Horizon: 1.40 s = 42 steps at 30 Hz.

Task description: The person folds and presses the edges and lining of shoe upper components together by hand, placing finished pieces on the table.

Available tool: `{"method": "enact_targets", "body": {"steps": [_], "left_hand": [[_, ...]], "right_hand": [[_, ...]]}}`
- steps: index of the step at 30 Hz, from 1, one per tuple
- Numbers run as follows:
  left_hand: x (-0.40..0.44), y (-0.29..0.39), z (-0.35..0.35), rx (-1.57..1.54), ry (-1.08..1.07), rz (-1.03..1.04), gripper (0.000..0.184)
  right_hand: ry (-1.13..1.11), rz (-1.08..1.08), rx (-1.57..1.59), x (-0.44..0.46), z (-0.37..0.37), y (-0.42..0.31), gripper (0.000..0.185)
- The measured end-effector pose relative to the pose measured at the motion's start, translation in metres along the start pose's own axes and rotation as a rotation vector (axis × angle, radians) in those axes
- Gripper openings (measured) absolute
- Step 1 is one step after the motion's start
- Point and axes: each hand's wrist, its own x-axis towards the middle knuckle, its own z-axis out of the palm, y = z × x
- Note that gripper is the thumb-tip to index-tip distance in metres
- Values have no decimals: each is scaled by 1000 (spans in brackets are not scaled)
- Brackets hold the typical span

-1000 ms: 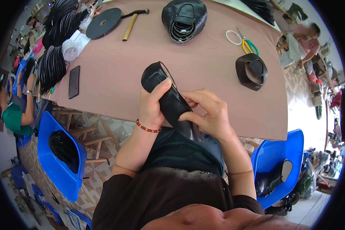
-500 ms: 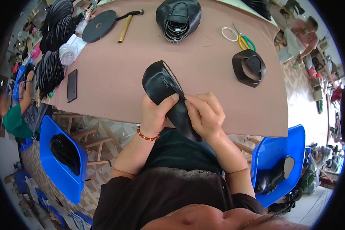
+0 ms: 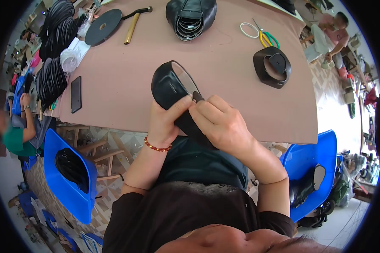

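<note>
A black leather shoe upper (image 3: pixel 169 86) is held over the table's near edge, its opening with a pale lining turned up and to the right. My left hand (image 3: pixel 166 120), with a beaded bracelet at the wrist, grips its left side, thumb on top. My right hand (image 3: pixel 217 120) pinches the rim of the opening beside my left thumb, fingers curled together. A small dark flap stands up at the right fingertips; the fingers hide the rest of it. The lower end of the upper lies partly behind my right hand.
On the brown table (image 3: pixel 126 84) are a hammer (image 3: pixel 131 28), a black tape roll (image 3: pixel 103 27), a phone (image 3: pixel 76 94), stacked uppers (image 3: pixel 191 19), scissors (image 3: pixel 264 38) and a black leather piece (image 3: pixel 272 67). Blue bins (image 3: pixel 67 185) flank me. Other people sit left and right.
My right hand has moved up from the upper's lower side to the rim of the opening, near my left thumb. The upper has turned so more of its pale lining shows.
</note>
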Motion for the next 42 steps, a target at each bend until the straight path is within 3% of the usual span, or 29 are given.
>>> {"method": "enact_targets", "body": {"steps": [2,5,8,9,12,15,17,24,30,36,39,42], "left_hand": [[10,-6,-3,-102,60,10,14],[20,-11,-20,-179,77,-23,12],[25,-14,-34,-214,35,-57,13],[24,-13,-34,-217,30,-50,13],[21,-12,-35,-214,31,-68,12],[12,-11,-28,-193,87,-82,20],[4,-13,-28,-163,78,-68,30],[-18,-18,-28,-79,68,38,21],[-12,-8,-24,-62,131,15,17],[-15,-11,-26,-1,201,-49,19],[-6,-12,-24,-130,205,-43,17],[4,-16,-23,-160,144,49,16]], "right_hand": [[-4,89,20,1,5,1,34],[8,254,481,0,4,14,50],[-17,478,677,-9,15,12,56],[87,563,758,-10,23,8,44],[268,545,668,-13,45,9,30],[399,373,434,-10,50,12,24],[420,237,309,-12,52,15,24],[387,-139,-52,-19,54,12,27],[257,-238,-52,-5,48,8,28],[112,-191,-12,-2,45,2,31],[179,-164,-153,-2,50,-6,33],[145,-21,-123,-8,47,-11,38]]}}
